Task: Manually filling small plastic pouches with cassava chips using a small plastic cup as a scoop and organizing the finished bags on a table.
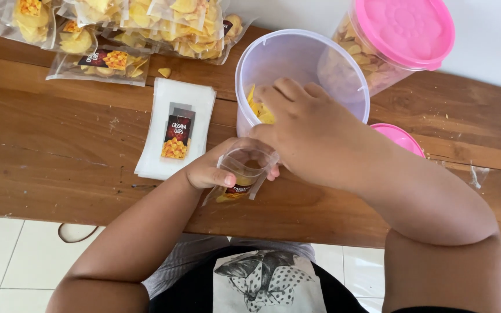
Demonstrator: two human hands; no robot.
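My left hand (210,171) holds a small clear plastic bag (244,174) open at its mouth, just below an open translucent tub (297,64). The bag carries a dark label and has a few yellow chips at its bottom. My right hand (302,124) reaches over the tub's near rim with its fingers down among yellow chips (257,107) inside. Whether the fingers pinch any chips is hidden.
A stack of empty labelled bags (175,124) lies left of the tub on the wooden table (47,145). Several filled chip bags (129,26) pile at the back left. A second tub with a pink lid (398,32) stands back right; a loose pink lid (401,139) lies beside my right arm.
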